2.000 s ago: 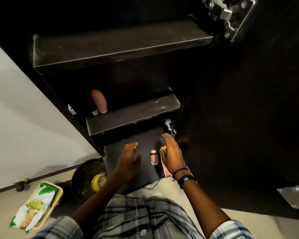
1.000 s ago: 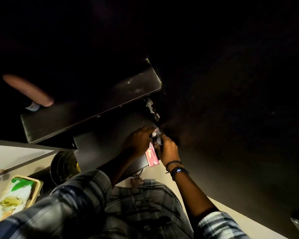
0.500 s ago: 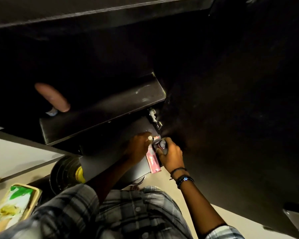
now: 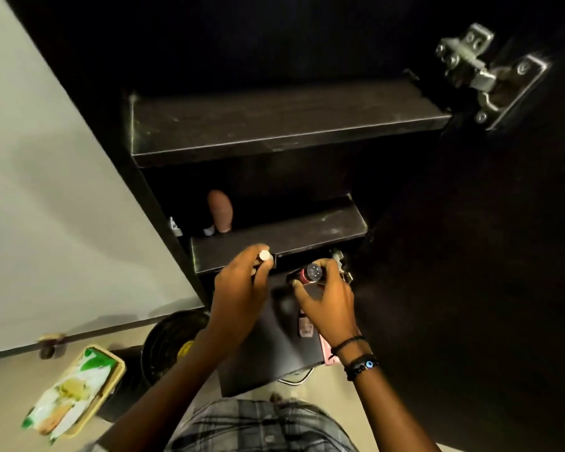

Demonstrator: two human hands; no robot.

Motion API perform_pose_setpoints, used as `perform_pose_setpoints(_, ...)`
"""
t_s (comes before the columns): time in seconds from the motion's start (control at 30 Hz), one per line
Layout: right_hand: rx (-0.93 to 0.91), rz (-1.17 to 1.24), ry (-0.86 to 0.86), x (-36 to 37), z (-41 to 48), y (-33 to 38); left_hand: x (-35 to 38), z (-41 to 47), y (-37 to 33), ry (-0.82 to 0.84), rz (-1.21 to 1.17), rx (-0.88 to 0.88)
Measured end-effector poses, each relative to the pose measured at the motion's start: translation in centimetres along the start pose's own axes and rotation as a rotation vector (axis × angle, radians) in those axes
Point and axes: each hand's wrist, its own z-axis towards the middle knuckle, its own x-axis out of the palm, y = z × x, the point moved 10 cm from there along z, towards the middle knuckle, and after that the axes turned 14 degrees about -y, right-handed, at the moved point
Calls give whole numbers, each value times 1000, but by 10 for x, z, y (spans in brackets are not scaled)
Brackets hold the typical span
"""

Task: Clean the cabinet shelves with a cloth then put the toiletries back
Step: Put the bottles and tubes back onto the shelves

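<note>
My left hand [image 4: 242, 288] grips a small white-capped item [image 4: 265, 256] in front of the middle shelf [image 4: 307, 233]. Beside it, my right hand [image 4: 330, 301] holds a small dark bottle with a red band [image 4: 309, 275], its top facing the camera. On the lowest dark shelf [image 4: 268, 360] below my hands lie a small pink bottle [image 4: 304, 325] and a pink flat packet [image 4: 326, 350], partly hidden by my right wrist. A brown rounded bottle [image 4: 221, 211] stands on the middle shelf at the left, with small white items [image 4: 208, 230] next to it. The top shelf [image 4: 274, 125] carries nothing visible.
The dark cabinet door [image 4: 470, 256] stands open at the right, with a metal hinge [image 4: 483, 73] at the top. On the floor at the left are a dark bin [image 4: 170, 340] and a yellow tray holding a green-and-white packet [image 4: 75, 389]. A pale wall [image 4: 46, 190] fills the left.
Both hands have risen from the lowest shelf to the middle shelf's edge, each with a small item in its grip. The camera tilted up, bringing the top shelf and hinge back into view.
</note>
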Motion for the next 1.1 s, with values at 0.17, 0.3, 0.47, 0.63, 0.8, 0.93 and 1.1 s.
perform_pose_setpoints(0.17,-133,189,-47,-22,9,77,-62,13,-43,-145,-60,27)
perform_pose_setpoints(0.3,-259,369,-132,-72,18,153,-121,24,-104,-229,-143,161)
perform_pose_setpoints(0.47,-375,547,-152,-123,32,234,-171,46,-165,-334,-188,299)
perform_pose_setpoints(0.63,-439,555,-113,-130,61,285,-186,82,-181,-429,-179,321)
perform_pose_setpoints(0.8,-434,465,-34,-101,93,306,-178,112,-173,-531,-105,253)
perform_pose_setpoints(0.93,-452,344,14,-76,107,314,-168,125,-159,-570,-18,208)
perform_pose_setpoints(1.1,-462,267,42,-54,116,314,-162,132,-147,-590,24,151)
